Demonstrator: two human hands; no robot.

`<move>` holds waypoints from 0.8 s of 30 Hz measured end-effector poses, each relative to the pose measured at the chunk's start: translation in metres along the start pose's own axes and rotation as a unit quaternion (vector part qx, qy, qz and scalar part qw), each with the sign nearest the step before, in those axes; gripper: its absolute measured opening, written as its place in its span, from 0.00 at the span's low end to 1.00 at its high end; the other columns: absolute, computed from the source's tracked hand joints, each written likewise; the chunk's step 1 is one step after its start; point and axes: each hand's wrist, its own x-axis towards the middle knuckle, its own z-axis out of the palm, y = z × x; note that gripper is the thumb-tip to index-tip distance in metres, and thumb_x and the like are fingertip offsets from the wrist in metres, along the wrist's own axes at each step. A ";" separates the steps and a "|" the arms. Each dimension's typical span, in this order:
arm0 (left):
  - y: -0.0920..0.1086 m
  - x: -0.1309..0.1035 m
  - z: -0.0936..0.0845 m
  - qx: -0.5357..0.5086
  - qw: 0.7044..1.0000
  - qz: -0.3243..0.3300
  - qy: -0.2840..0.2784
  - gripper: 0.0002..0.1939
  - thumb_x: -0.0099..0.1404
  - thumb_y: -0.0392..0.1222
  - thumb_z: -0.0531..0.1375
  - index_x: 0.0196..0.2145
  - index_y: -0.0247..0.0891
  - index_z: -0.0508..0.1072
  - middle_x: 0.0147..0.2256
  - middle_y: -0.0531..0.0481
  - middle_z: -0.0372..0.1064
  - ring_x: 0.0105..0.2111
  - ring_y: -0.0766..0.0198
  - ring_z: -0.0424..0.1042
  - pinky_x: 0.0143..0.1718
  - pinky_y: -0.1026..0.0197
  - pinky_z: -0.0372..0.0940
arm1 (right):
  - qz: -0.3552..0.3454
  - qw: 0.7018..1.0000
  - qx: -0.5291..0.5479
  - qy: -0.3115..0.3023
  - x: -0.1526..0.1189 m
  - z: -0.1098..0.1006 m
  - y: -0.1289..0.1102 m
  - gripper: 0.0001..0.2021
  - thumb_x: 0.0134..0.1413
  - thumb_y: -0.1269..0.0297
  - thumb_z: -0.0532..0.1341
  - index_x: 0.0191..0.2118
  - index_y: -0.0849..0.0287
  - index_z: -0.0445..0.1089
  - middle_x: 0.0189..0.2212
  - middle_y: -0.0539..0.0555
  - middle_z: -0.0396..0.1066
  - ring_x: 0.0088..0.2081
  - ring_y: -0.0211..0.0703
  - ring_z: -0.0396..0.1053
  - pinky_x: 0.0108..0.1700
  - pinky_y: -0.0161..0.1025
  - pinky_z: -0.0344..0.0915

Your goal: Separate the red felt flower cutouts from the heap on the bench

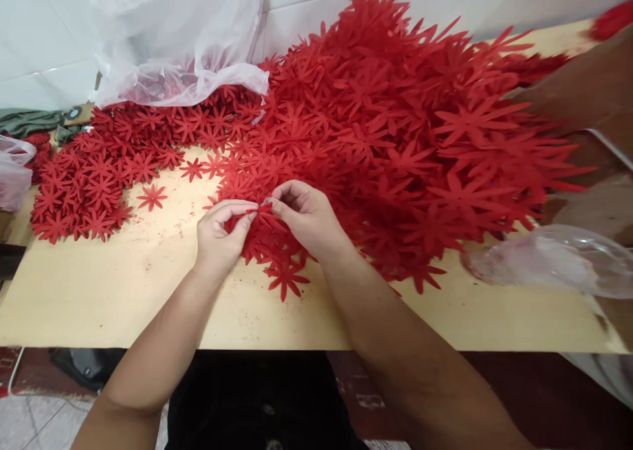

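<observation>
Two hands meet over the near edge of the red heap, and we see them from above. Our left hand (217, 235) curls its fingers down and pinches a red flower (261, 208) at one side; our right hand (306, 216) closes thumb and fingers on the same piece from the other side, so the flower sits between the two sets of fingertips, just above the table (123, 291). Under the hands lie more cut-outs, one star shape (287, 278) resting loose at the pile's near rim.

Further out, to the left, we see a flatter spread of flowers (93, 186) — laid thin on the pale board, with a single one (151, 197) apart from the rest. To the right a clear plastic bag (548, 258) lies at the table's edge. Beyond the hands rises the big heap (395, 107), and at the far left corner a second clear bag (182, 47) drapes over the flowers, against the white wall (44, 34).
</observation>
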 end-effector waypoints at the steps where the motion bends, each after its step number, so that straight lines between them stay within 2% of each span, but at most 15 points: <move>1: 0.001 0.000 0.000 0.001 1.000 0.001 0.005 0.04 0.58 0.36 0.62 0.30 0.40 0.78 0.33 0.49 0.77 0.35 0.65 0.74 0.43 0.58 0.68 | -0.002 1.000 -0.004 0.008 0.000 -0.002 -0.001 0.16 0.39 0.54 0.68 0.25 0.57 0.62 0.21 0.46 0.62 0.24 0.32 0.59 0.28 0.34 0.59; 8: 0.006 -0.001 0.004 -0.027 1.000 0.010 0.001 0.04 0.58 0.36 0.62 0.31 0.42 0.78 0.33 0.50 0.77 0.35 0.66 0.74 0.43 0.59 0.68 | -0.010 0.998 -0.007 0.064 0.001 -0.007 -0.004 0.09 0.46 0.63 0.65 0.26 0.56 0.62 0.23 0.47 0.65 0.27 0.35 0.64 0.33 0.36 0.64; 13: 0.009 -0.001 -0.002 -0.026 0.998 0.044 0.028 0.04 0.57 0.35 0.63 0.31 0.42 0.78 0.33 0.50 0.77 0.35 0.66 0.74 0.42 0.60 0.68 | -0.027 0.978 0.020 0.204 0.014 -0.028 0.010 0.09 0.48 0.65 0.63 0.26 0.55 0.59 0.22 0.45 0.60 0.23 0.33 0.61 0.27 0.35 0.63; 16: 0.005 0.001 -0.005 -0.028 0.999 0.031 0.028 0.04 0.58 0.36 0.62 0.32 0.40 0.78 0.35 0.49 0.77 0.37 0.65 0.74 0.45 0.58 0.67 | -0.065 0.966 0.009 0.249 0.019 -0.039 0.012 0.07 0.50 0.64 0.61 0.28 0.55 0.60 0.28 0.49 0.66 0.29 0.37 0.68 0.34 0.39 0.68; 18: 0.001 0.003 -0.004 -0.024 0.999 0.004 0.023 0.03 0.58 0.37 0.62 0.31 0.39 0.77 0.39 0.47 0.76 0.42 0.63 0.74 0.49 0.55 0.66 | -0.124 0.960 -0.061 0.244 0.016 -0.039 0.007 0.04 0.51 0.65 0.60 0.32 0.54 0.64 0.34 0.52 0.70 0.38 0.41 0.70 0.44 0.45 0.69; 21: -0.004 0.004 -0.001 0.000 0.999 -0.022 0.034 0.02 0.56 0.38 0.63 0.29 0.38 0.76 0.43 0.46 0.73 0.46 0.62 0.71 0.51 0.54 0.64 | -0.209 0.930 -0.215 0.212 0.008 -0.028 -0.004 0.06 0.52 0.65 0.60 0.38 0.53 0.69 0.46 0.55 0.70 0.53 0.48 0.65 0.59 0.54 0.59; 23: -0.006 0.004 0.000 -0.009 0.997 -0.055 0.045 0.04 0.55 0.40 0.64 0.28 0.38 0.75 0.38 0.48 0.73 0.41 0.64 0.72 0.45 0.58 0.66 | -0.242 0.914 -0.269 0.184 0.001 -0.018 -0.011 0.08 0.52 0.65 0.60 0.40 0.52 0.70 0.48 0.55 0.70 0.57 0.50 0.61 0.62 0.56 0.54; 24: -0.006 0.004 0.001 -0.026 0.995 -0.080 0.046 0.05 0.55 0.41 0.63 0.28 0.38 0.74 0.34 0.49 0.73 0.36 0.65 0.72 0.41 0.60 0.67 | -0.250 0.915 -0.271 0.163 -0.002 -0.014 -0.012 0.08 0.53 0.65 0.60 0.40 0.52 0.71 0.47 0.55 0.71 0.56 0.50 0.62 0.62 0.56 0.54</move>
